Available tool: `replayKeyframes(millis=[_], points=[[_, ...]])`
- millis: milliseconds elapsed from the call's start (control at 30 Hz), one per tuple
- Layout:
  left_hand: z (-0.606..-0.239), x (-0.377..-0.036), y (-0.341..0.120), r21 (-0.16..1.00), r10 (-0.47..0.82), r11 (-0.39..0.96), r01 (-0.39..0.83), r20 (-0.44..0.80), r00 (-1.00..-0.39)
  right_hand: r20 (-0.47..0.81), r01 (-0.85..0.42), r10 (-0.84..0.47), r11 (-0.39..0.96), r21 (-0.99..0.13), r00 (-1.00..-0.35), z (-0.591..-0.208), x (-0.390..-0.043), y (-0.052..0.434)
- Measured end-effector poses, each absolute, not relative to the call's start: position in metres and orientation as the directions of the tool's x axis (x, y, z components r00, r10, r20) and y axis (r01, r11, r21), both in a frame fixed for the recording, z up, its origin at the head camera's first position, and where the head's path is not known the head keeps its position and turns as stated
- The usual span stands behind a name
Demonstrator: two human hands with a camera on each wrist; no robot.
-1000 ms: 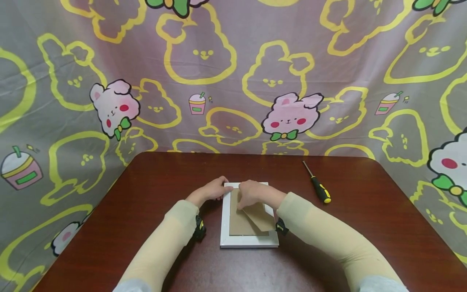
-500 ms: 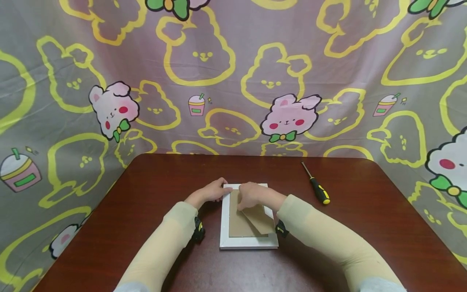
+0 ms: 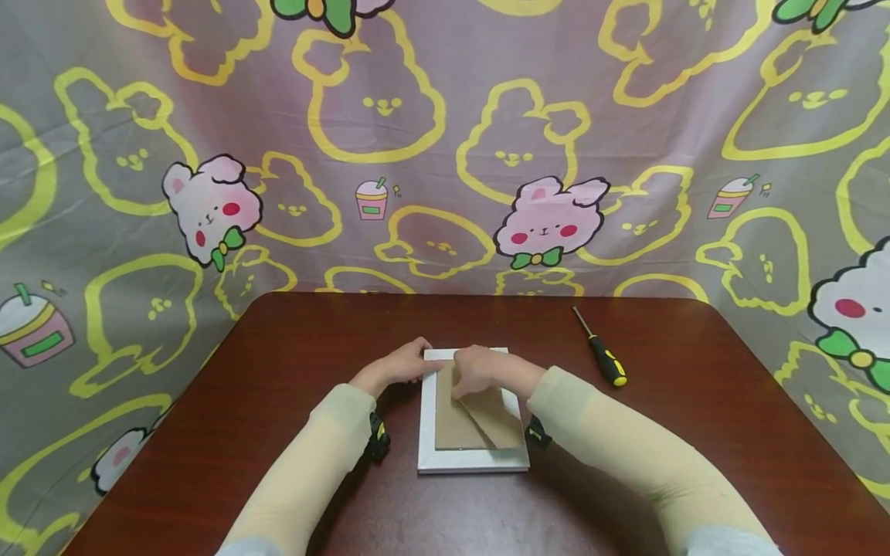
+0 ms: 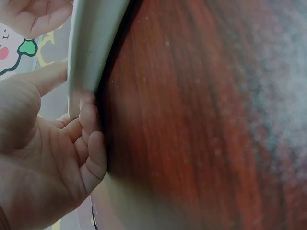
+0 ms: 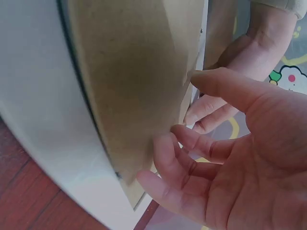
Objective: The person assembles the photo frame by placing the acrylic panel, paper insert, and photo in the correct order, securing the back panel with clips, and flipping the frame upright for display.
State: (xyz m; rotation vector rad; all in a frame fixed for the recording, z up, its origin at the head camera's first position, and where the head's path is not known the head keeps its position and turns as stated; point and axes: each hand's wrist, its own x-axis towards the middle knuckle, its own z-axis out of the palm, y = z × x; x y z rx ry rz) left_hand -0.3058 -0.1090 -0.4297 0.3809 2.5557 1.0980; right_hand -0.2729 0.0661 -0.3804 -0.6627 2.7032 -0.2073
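A white picture frame (image 3: 473, 461) lies face down on the table, its brown cardboard backing (image 3: 452, 428) facing up. A cardboard stand flap (image 3: 499, 418) sits askew on the backing and looks lifted in the right wrist view (image 5: 134, 86). My left hand (image 3: 402, 367) grips the frame's far left corner, fingers (image 4: 91, 139) curled against the frame's edge (image 4: 91, 43) and thumb on top. My right hand (image 3: 481, 371) rests at the top of the backing. Its fingertips (image 5: 168, 143) and thumb hold the flap's edge.
A screwdriver (image 3: 602, 358) with a black and yellow handle lies on the dark red table (image 3: 278, 347) to the right of the frame. A cartoon-print cloth (image 3: 445, 139) hangs behind and around the table. My sleeves cover both forearms.
Both hands stay where they were on the frame. The stand flap has swung slightly closer into line with the backing.
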Motion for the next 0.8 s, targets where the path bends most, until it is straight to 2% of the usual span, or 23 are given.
replayKeyframes(millis=[233, 567, 800], points=[[-0.431, -0.307, -0.109, 0.706, 0.353, 0.699, 0.114, -0.202, -0.913, -0.283, -0.429, -0.490, 0.867, -0.252, -0.824, -0.376, -0.260, 0.077], [-0.431, -0.307, -0.111, 0.699, 0.360, 0.706, 0.113, -0.218, -0.907, -0.210, -0.419, -0.480, 0.865, -0.274, -0.852, -0.384, -0.232, 0.090], [-0.432, -0.309, -0.111, 0.717, 0.361, 0.690, 0.101, -0.220, -0.906, -0.217, -0.420, -0.475, 0.871, -0.256, -0.853, -0.389, -0.229, 0.094]])
